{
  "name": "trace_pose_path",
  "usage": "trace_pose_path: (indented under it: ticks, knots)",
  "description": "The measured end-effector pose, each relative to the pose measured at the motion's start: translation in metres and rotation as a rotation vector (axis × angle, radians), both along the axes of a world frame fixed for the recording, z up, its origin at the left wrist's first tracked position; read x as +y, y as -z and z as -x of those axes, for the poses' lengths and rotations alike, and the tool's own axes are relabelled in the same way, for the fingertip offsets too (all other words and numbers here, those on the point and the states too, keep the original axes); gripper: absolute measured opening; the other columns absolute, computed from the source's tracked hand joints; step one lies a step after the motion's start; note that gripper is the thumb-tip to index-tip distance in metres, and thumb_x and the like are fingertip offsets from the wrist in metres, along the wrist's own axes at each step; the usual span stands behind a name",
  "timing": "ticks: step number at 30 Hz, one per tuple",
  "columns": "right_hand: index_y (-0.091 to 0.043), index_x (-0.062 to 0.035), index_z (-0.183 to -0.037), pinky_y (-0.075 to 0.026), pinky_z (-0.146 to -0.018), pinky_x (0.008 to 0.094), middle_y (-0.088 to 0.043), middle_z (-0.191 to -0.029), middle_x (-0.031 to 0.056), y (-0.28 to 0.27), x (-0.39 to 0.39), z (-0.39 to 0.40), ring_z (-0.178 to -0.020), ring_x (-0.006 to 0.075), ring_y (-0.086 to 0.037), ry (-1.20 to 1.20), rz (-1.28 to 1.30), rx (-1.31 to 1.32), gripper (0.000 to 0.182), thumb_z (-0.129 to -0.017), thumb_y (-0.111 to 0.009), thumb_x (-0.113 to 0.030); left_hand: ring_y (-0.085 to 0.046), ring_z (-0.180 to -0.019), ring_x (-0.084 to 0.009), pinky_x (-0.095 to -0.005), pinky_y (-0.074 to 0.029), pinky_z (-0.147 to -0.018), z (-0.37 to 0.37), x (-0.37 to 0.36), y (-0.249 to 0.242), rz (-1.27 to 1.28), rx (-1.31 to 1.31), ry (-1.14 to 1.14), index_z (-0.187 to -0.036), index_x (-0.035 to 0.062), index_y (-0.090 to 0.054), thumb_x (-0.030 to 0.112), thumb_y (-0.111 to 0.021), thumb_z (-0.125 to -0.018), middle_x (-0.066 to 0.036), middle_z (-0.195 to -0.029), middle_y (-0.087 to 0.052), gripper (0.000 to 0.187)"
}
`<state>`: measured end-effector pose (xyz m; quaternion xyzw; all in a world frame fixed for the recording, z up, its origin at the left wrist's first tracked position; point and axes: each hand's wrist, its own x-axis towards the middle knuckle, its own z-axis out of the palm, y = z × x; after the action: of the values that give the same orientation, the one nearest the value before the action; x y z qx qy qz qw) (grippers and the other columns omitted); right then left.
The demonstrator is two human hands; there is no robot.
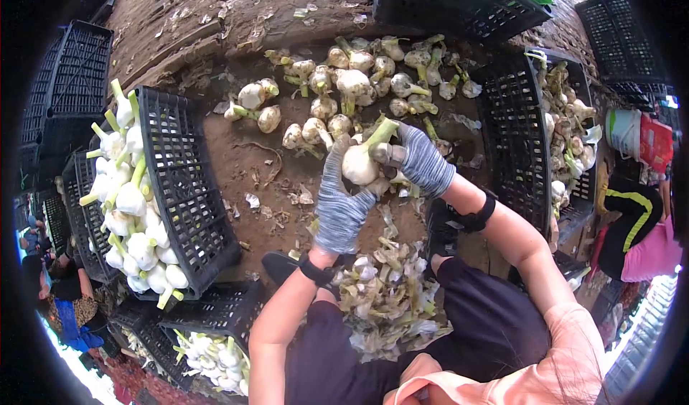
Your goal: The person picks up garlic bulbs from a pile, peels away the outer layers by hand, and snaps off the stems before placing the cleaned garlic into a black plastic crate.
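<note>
A garlic bulb (360, 166) with a short green stem is between my two hands, over the dirt floor. My left hand (340, 207), in a grey knit glove, wraps round the bulb from the left and below. On its right side, my right hand (422, 159), gloved likewise, has its fingers closed at the bulb near the stem; the exact fingertip contact is partly hidden. Just beyond my hands lies a pile of soil-stained garlic bulbs (354, 85). Peeled-off garlic skins (387, 297) are heaped between my legs.
At left, a black crate (183, 182) holds cleaned white garlic; another crate (215, 312) with garlic stands lower left. On the right, a crate (513, 132) contains unpeeled bulbs. A dark crate (459, 14) stands ahead. Other people (631, 225) sit at both sides.
</note>
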<state>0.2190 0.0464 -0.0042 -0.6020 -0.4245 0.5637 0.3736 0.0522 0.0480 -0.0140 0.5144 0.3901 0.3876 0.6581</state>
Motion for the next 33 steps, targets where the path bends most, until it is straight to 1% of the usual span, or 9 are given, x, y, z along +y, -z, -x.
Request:
trace_pose_path:
  ticks: [14, 17, 20, 21, 25, 28, 30, 32, 33]
  knots:
    - [-0.058, 0.0007, -0.107, -0.047, -0.078, 0.0278, -0.065, -0.096, 0.0069, -0.010, -0.009, -0.013, -0.085, 0.0094, -0.057, -0.103, 0.003, 0.100, 0.036, -0.077, -0.066, -0.018, -0.054, -0.105, -0.0226, -0.0333, -0.045, -0.091, 0.015, 0.003, 0.003, 0.303, -0.194, 0.081, -0.130, -0.0001, -0.037, 0.039, -0.078, -0.065, -0.011, -0.120, -0.051, 0.086]
    - [-0.057, 0.0011, -0.109, -0.048, -0.078, 0.0279, -0.065, -0.095, 0.0061, -0.009, -0.012, -0.013, -0.084, 0.0093, -0.057, -0.154, 0.057, 0.128, 0.036, -0.076, -0.064, -0.013, -0.057, -0.093, -0.0146, -0.0264, -0.051, -0.074, 0.023, 0.004, 0.004, 0.357, -0.135, 0.132, -0.124, 0.0026, -0.044, 0.046, -0.065, -0.078, -0.008, -0.109, -0.055, 0.067]
    - [-0.059, -0.0003, -0.105, -0.049, -0.075, 0.0286, -0.066, -0.090, 0.0085, -0.003, -0.014, -0.013, -0.082, 0.0102, -0.059, -0.196, 0.077, 0.095, 0.033, -0.074, -0.063, -0.013, -0.059, -0.058, -0.0145, -0.0232, -0.049, -0.045, 0.026, 0.011, 0.000, 0.896, -0.301, 0.177, -0.112, 0.0039, -0.054, 0.059, -0.049, -0.080, -0.008, -0.088, -0.064, 0.064]
    - [-0.060, -0.0008, -0.102, -0.049, -0.073, 0.0297, -0.065, -0.087, 0.0115, -0.003, -0.015, -0.011, -0.079, 0.0137, -0.060, -0.258, 0.003, -0.041, 0.032, -0.074, -0.064, -0.015, -0.051, -0.041, -0.0151, -0.0201, -0.037, -0.030, 0.014, 0.014, -0.006, 0.995, -0.216, 0.052, -0.108, 0.0074, -0.058, 0.065, -0.045, -0.079, -0.007, -0.076, -0.063, 0.066]
    - [-0.060, -0.0008, -0.093, -0.049, -0.069, 0.0344, -0.062, -0.080, 0.0199, 0.000, -0.017, -0.007, -0.076, 0.0298, -0.062, -0.358, -0.186, -0.348, 0.030, -0.072, -0.064, -0.021, -0.038, -0.031, -0.0143, -0.0221, -0.027, -0.026, 0.022, 0.025, 0.013, 1.467, -0.444, 0.318, -0.100, 0.0137, -0.059, 0.075, -0.041, -0.073, -0.006, -0.052, -0.051, 0.069]
    - [-0.060, -0.0014, -0.097, -0.049, -0.072, 0.0360, -0.062, -0.082, 0.0193, 0.002, -0.024, -0.001, -0.078, 0.0323, -0.062, -0.357, -0.147, -0.365, 0.031, -0.072, -0.063, -0.019, -0.030, -0.026, -0.0135, -0.0227, -0.023, -0.025, 0.021, 0.031, 0.008, 1.473, -0.261, 0.351, -0.095, 0.0139, -0.059, 0.079, -0.037, -0.071, -0.004, -0.043, -0.043, 0.072]
    - [-0.060, -0.0028, -0.103, -0.048, -0.076, 0.0366, -0.062, -0.088, 0.0189, 0.008, -0.027, 0.006, -0.084, 0.0332, -0.061, -0.143, -0.070, -0.284, 0.034, -0.072, -0.062, -0.017, -0.042, -0.036, -0.0133, -0.0226, -0.029, -0.028, 0.015, 0.023, -0.001, 1.255, -0.047, 0.246, -0.105, 0.0123, -0.056, 0.079, -0.032, -0.074, -0.005, -0.053, -0.049, 0.077]
    - [-0.059, -0.0042, -0.108, -0.047, -0.081, 0.0369, -0.060, -0.094, 0.0188, 0.009, -0.025, 0.006, -0.090, 0.0339, -0.059, -0.190, -0.073, -0.343, 0.036, -0.073, -0.060, -0.015, -0.055, -0.059, -0.0139, -0.0246, -0.042, -0.038, 0.013, 0.003, 0.002, 0.463, 0.072, -0.130, -0.121, 0.0081, -0.046, 0.070, -0.032, -0.082, -0.007, -0.082, -0.057, 0.075]
    - [-0.059, -0.0036, -0.107, -0.047, -0.081, 0.0371, -0.060, -0.095, 0.0190, 0.010, -0.026, 0.011, -0.092, 0.0336, -0.058, -0.130, -0.124, -0.364, 0.035, -0.074, -0.059, -0.015, -0.055, -0.086, -0.0144, -0.0260, -0.050, -0.062, 0.018, -0.006, 0.006, 0.339, 0.104, -0.087, -0.132, 0.0051, -0.033, 0.051, -0.039, -0.091, -0.007, -0.111, -0.052, 0.062]
